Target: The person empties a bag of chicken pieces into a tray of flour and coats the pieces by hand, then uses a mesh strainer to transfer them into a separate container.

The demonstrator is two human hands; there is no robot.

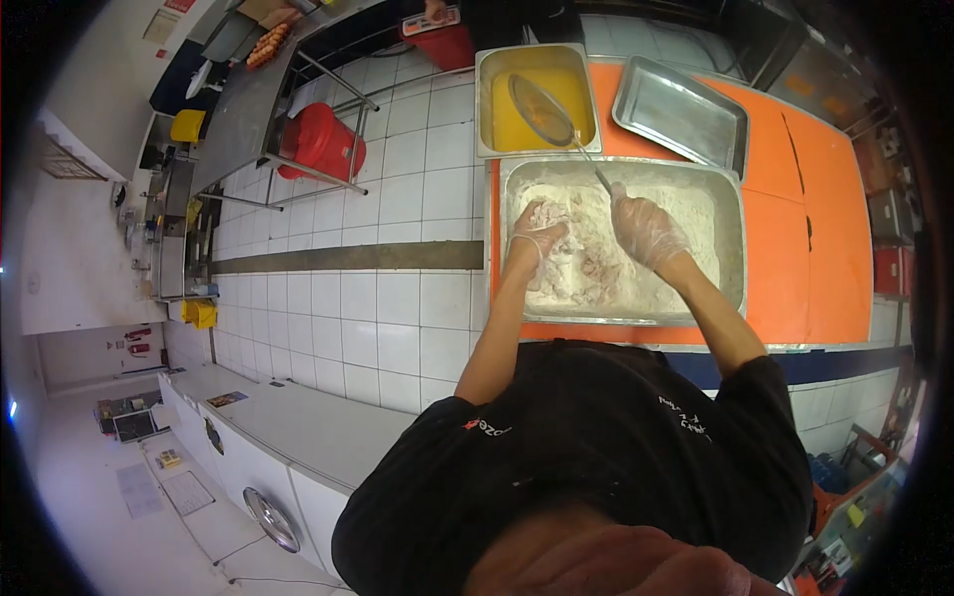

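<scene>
A deep metal pan (734,238) of pale flour (693,205) lies before me, with lumpy floured pieces (600,268), apparently raw meat, near its middle. My left hand (538,237), in a thin see-through plastic glove, is curled around a flour-coated clump (549,214) at the pan's left side. In a similar glove, my right hand (648,229) grips the handle of a round mesh strainer (540,108). The strainer's mesh hangs over a smaller metal pan (486,145) of yellow liquid (514,132) beyond the flour. Whether it touches the liquid, I cannot tell.
On the orange worktop (775,276), a shallow metal tray (678,112) lies at an angle behind the flour pan. Leftward stand a steel table (246,112) bearing eggs (268,46) and a red lidded bucket (317,141). Another person's hand (434,10) shows at the top.
</scene>
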